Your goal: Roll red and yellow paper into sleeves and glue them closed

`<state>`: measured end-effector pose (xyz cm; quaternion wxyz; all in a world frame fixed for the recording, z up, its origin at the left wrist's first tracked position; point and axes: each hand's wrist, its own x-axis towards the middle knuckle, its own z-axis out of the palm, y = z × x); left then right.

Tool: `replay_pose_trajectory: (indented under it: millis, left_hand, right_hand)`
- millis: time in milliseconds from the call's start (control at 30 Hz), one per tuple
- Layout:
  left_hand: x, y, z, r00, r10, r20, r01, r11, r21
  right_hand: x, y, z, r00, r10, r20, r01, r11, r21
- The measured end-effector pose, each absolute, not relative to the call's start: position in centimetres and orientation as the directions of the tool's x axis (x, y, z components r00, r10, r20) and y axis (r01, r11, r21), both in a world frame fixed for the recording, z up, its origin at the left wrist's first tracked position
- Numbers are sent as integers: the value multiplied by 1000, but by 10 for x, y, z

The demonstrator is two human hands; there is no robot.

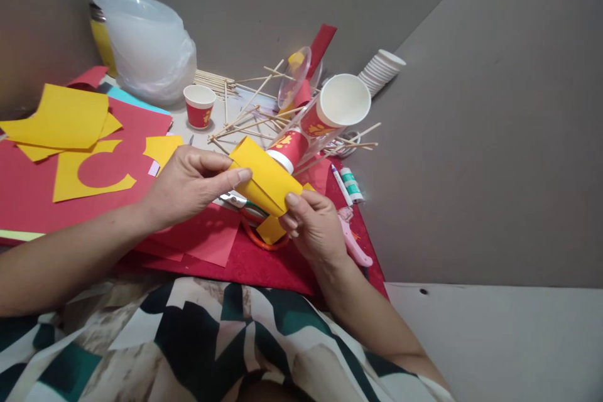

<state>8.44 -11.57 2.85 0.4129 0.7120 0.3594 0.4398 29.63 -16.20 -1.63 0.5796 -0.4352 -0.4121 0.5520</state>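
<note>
A piece of yellow paper (267,177), curled into a tube, is held up between my two hands. My left hand (198,179) pinches its left end between thumb and fingers. At the lower right end, my right hand (315,220) grips it the same way. Just behind the paper leans a clear tube with red-and-white paper cups (294,146) in it, and a larger white-mouthed cup (345,100) tops it. Under the paper, scissors (252,235) with orange handles lie partly hidden. A small red paper cup (200,107) stands upright behind my left hand.
Thin wooden sticks (249,122) joined into a frame stand at the middle back. Red sheets and yellow paper scraps (70,116) cover the left. A bagged plastic bowl (146,44), stacked white cups (382,72), a glue stick (352,185) and a pink glue gun (355,242) are around.
</note>
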Motion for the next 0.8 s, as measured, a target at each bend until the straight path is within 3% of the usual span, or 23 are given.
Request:
replay_pose_trajectory:
  millis: [333,600,800]
  left_hand:
    - [85,-115,29,369,873,320,115,-384,916]
    - [85,-117,32,337,878,340,192,-417,888]
    - [85,-118,33,284,892,353,225,-419,880]
  right_hand:
    - [292,-160,-16,109,994,32,-344,68,-937]
    - [293,-162,-19,119,991,66,-281,97,-955]
    - [291,-160,-18,33,999,-3,-313,8,-950]
